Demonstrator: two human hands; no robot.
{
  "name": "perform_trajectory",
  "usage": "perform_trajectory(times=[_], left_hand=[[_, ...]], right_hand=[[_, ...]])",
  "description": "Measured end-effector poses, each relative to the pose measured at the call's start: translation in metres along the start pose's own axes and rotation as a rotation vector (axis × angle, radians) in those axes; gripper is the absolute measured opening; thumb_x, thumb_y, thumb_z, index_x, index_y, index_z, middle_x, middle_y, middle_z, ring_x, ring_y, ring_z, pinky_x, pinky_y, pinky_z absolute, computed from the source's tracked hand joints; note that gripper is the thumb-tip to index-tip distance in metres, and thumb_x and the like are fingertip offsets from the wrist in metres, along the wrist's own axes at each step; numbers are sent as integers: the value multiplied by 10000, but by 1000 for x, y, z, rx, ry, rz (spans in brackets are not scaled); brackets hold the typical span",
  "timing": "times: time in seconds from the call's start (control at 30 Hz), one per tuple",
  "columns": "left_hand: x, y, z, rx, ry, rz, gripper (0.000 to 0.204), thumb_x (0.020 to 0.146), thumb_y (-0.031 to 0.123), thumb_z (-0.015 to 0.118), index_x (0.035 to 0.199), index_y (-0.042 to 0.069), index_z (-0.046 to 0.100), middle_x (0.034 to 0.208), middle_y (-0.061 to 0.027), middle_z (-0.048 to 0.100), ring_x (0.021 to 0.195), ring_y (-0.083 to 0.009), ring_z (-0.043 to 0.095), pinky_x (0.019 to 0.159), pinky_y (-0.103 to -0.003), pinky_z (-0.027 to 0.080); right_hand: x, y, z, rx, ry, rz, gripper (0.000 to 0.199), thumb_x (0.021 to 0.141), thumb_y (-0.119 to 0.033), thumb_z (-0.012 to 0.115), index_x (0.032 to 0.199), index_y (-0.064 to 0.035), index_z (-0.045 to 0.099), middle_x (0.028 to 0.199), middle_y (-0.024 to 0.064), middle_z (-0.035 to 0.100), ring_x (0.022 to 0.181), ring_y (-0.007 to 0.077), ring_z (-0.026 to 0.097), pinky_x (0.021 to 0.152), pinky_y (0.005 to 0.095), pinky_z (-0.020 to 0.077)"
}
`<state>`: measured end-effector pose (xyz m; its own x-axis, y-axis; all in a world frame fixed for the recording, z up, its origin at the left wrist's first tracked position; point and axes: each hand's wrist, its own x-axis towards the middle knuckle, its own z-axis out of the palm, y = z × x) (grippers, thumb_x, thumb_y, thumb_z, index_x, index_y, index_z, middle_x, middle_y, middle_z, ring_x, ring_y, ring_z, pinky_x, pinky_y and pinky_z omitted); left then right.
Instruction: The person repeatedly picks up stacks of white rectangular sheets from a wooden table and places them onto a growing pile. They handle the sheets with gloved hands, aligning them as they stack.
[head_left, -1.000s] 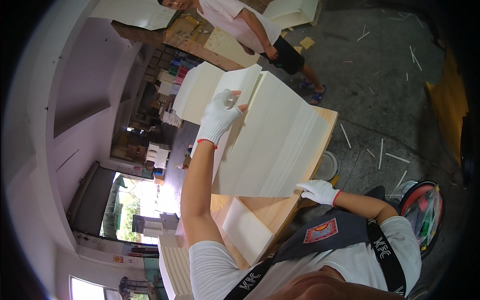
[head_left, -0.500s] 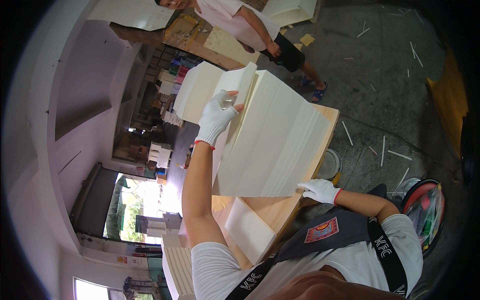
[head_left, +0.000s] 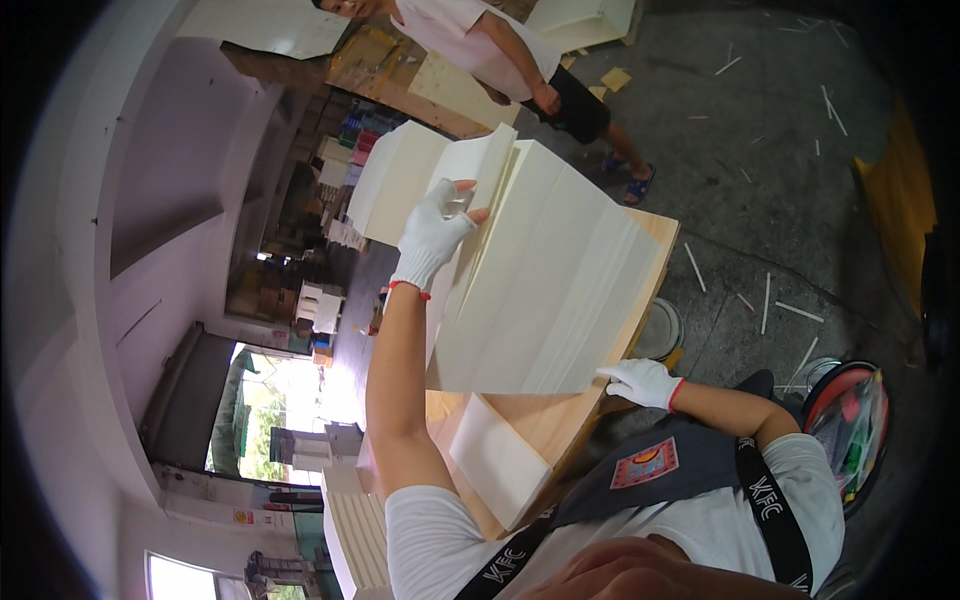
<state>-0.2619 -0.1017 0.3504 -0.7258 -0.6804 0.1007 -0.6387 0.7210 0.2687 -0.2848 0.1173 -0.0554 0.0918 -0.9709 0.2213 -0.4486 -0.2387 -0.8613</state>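
Note:
A tall stack of white sheets or boards [head_left: 545, 270] stands on a pale wooden table [head_left: 570, 430]. My left hand [head_left: 432, 238], in a white glove with bare fingertips, reaches across to the top of the stack. Its thumb and forefinger are apart at the edge of the uppermost sheets; the other fingers are partly hidden. Down by the table's near edge lies my right hand [head_left: 643, 383], gloved too, its fingers stretched out against the wood close to the stack's lower corner.
A flat white board [head_left: 500, 460] lies on the table beside the stack. More white boards [head_left: 350, 535] are piled at the lower left. Another person [head_left: 490, 50] stands beyond the stack. White strips [head_left: 767, 302] litter the floor, and a round tub with bags [head_left: 850, 430] sits at right.

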Motion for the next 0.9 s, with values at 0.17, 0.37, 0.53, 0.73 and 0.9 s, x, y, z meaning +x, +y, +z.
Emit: perform_trajectory(times=[0.17, 0.37, 0.53, 0.73, 0.9], left_hand=[[3, -5, 0, 13, -33, -37, 576, 809, 254, 798, 1314, 49, 610, 1104, -149, 706, 1002, -214, 664, 894, -334, 507], [1, -2, -2, -21, -28, -24, 582, 789, 293, 812, 1295, 75, 623, 1127, -162, 702, 986, -232, 669, 883, -345, 518], [2, -6, -2, 21, -19, -7, 588, 784, 310, 817, 1292, 82, 630, 1138, -164, 702, 994, -244, 670, 890, -357, 518], [1, 3, -3, 49, -25, -38, 600, 786, 306, 815, 1304, 69, 629, 1160, -154, 697, 1040, -241, 657, 917, -368, 510], [1, -1, -2, 31, -12, -23, 587, 775, 329, 826, 1280, 96, 639, 1167, -173, 692, 1033, -268, 667, 914, -368, 511]], right_hand=[[-1, -1, 1, 0, -2, 1, 467, 983, -439, 526, 1374, -186, 558, 1099, 187, 684, 997, 382, 670, 851, 491, 527], [-1, -2, -2, 1, -9, 5, 463, 985, -434, 526, 1374, -185, 556, 1124, 189, 679, 1009, 383, 667, 860, 495, 523], [-1, -2, -1, 9, -17, 13, 464, 986, -432, 525, 1376, -182, 553, 1136, 194, 675, 1021, 384, 663, 867, 495, 517], [1, 3, 1, 20, -3, -4, 466, 987, -433, 523, 1381, -185, 552, 1126, 191, 675, 1011, 387, 663, 857, 498, 516], [1, 4, 3, 9, -13, -6, 476, 990, -444, 512, 1391, -191, 547, 1106, 188, 676, 1000, 386, 663, 856, 493, 517]])
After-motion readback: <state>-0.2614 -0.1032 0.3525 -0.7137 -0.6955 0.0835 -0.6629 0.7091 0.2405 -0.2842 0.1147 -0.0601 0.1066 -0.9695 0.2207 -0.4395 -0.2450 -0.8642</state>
